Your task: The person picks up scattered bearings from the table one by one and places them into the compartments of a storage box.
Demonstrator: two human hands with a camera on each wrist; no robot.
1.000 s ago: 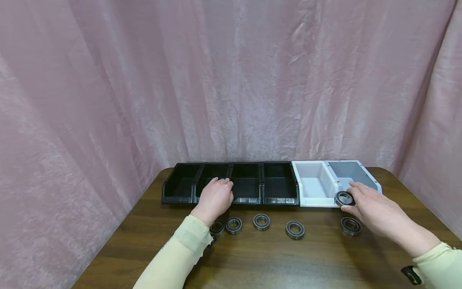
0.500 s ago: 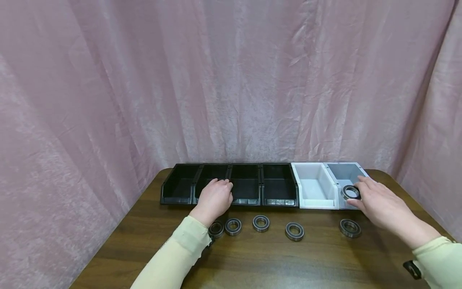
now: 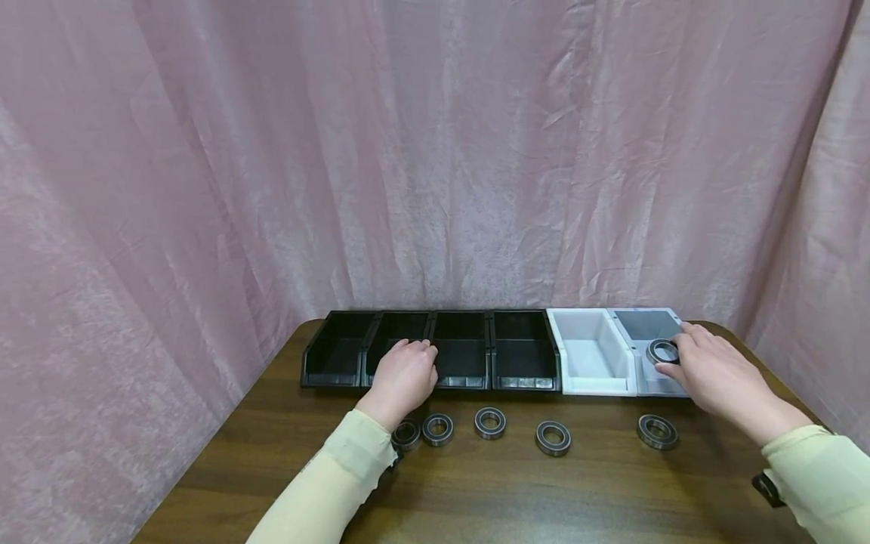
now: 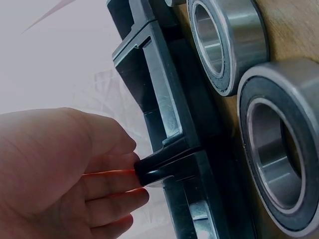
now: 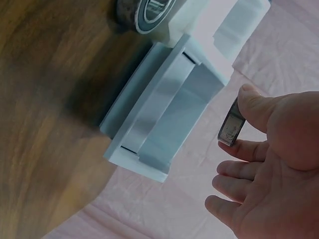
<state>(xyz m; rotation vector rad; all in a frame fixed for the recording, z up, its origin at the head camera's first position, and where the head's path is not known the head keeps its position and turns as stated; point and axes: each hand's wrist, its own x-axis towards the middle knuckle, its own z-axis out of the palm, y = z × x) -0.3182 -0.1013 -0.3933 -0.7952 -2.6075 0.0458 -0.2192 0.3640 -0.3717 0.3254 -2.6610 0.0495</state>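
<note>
On the table (image 3: pixel 516 491), five loose bearings (image 3: pixel 553 450) lie flat before the bins; the leftmost is partly behind the left wrist; left hand (image 3: pixel 399 378) at the divider between the second and third black bins (image 3: pixel 526 381), fingers loosely bent, holding nothing, contact not certain; right hand (image 3: pixel 723 374) pinches the held bearing (image 5: pixel 232 125) between thumb and forefinger, over the grey bin (image 3: pixel 661 387); white bin (image 3: pixel 598 385) adjoining; pink curtain (image 3: pixel 435 151) behind.

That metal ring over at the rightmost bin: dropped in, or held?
Held: in the right wrist view, the right grip pinches the ring between thumb and finger; curtain shows between ring and bin.
</note>
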